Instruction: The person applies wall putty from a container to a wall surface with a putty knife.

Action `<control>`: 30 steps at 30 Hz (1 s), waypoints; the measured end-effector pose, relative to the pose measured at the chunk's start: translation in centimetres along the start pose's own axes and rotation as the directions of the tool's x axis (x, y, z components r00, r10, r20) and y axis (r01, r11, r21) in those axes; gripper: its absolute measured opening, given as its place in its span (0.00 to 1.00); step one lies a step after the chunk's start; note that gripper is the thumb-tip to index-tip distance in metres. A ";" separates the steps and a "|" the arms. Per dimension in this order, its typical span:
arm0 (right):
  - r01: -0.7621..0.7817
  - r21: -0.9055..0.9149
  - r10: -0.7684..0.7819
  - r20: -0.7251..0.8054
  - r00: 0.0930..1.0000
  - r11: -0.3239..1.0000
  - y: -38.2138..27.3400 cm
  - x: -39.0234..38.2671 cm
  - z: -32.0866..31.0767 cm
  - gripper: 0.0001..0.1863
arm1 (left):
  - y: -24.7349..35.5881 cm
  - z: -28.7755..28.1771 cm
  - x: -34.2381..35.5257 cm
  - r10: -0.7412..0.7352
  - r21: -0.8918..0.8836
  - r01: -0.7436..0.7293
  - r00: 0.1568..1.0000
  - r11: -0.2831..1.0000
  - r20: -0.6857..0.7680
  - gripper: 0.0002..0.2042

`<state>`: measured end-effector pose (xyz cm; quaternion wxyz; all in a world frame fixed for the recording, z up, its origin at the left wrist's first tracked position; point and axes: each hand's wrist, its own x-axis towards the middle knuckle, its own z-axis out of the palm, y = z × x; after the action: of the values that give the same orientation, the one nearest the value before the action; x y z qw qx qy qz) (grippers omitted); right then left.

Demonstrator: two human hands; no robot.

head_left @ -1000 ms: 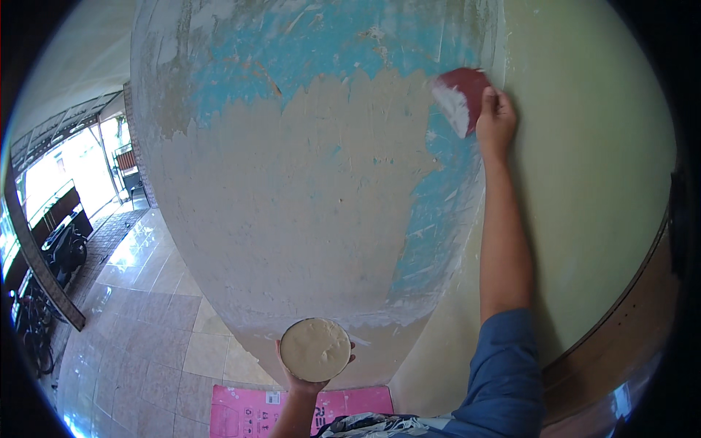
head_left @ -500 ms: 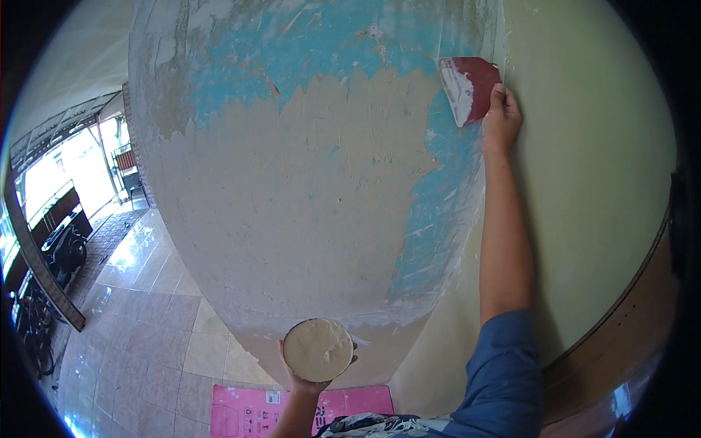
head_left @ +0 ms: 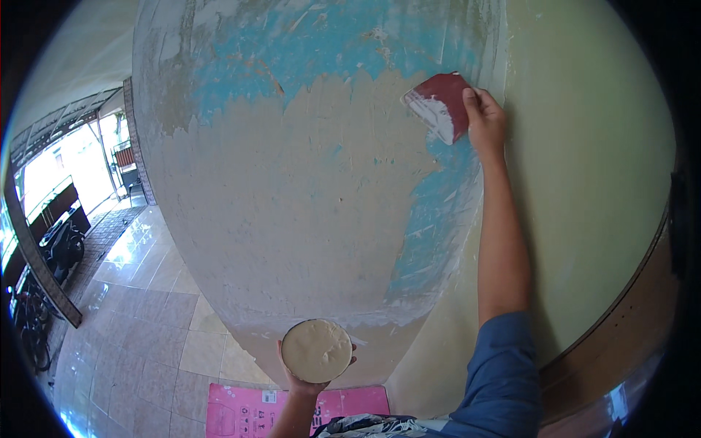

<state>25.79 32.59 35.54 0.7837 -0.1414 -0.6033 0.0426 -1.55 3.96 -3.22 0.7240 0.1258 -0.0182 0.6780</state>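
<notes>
My right hand (head_left: 486,120) is closed on a dark red putty spreader (head_left: 447,101), its thumb on the near face. White filler coats the lower left part of the blade, which lies at a slant against the wall (head_left: 307,190). Beige putty covers the wall's middle, while bare blue paint (head_left: 423,226) shows along the right side and across the top. Low in front of me, my left hand (head_left: 305,385) holds a round container of beige putty (head_left: 317,351) from beneath, fingers wrapped round its sides.
A pale green wall (head_left: 584,168) meets the puttied wall at a corner on the right. Below lies a pink printed sheet (head_left: 336,401) on the tiled floor (head_left: 146,314). Motorbikes (head_left: 64,244) stand by an opening at the far left, and a brown panel (head_left: 613,336) edges the lower right.
My right hand has moved the spreader left and slightly down, tilting its blade. It now overlaps the edge of the beige putty. The left hand and container stay nearly still.
</notes>
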 end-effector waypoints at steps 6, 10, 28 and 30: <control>-0.098 0.105 0.124 -0.284 0.951 0.990 -0.8 1.2 0.0 0.20 | 0.1 0.1 -0.3 0.032 0.036 -0.031 0.999 0.999 -0.028 0.48; -0.028 0.128 0.039 -0.089 0.995 0.991 -0.3 0.6 -0.8 0.19 | 0.2 0.2 -0.2 0.026 0.030 -0.027 1.000 0.999 0.010 0.49; -0.041 0.048 0.053 -0.273 0.961 0.998 -0.3 1.3 -0.1 0.20 | 0.3 0.1 0.2 -0.017 0.001 0.017 1.000 1.000 0.015 0.50; -0.047 0.177 0.098 -0.291 0.952 0.983 -0.3 1.0 -0.4 0.20 | 0.5 -0.1 0.0 0.000 0.046 0.000 1.000 0.999 0.013 0.50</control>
<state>26.45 32.50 36.46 0.8728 -0.1019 -0.4666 0.1004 -2.03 4.03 -3.28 0.7208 0.1468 -0.0075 0.6774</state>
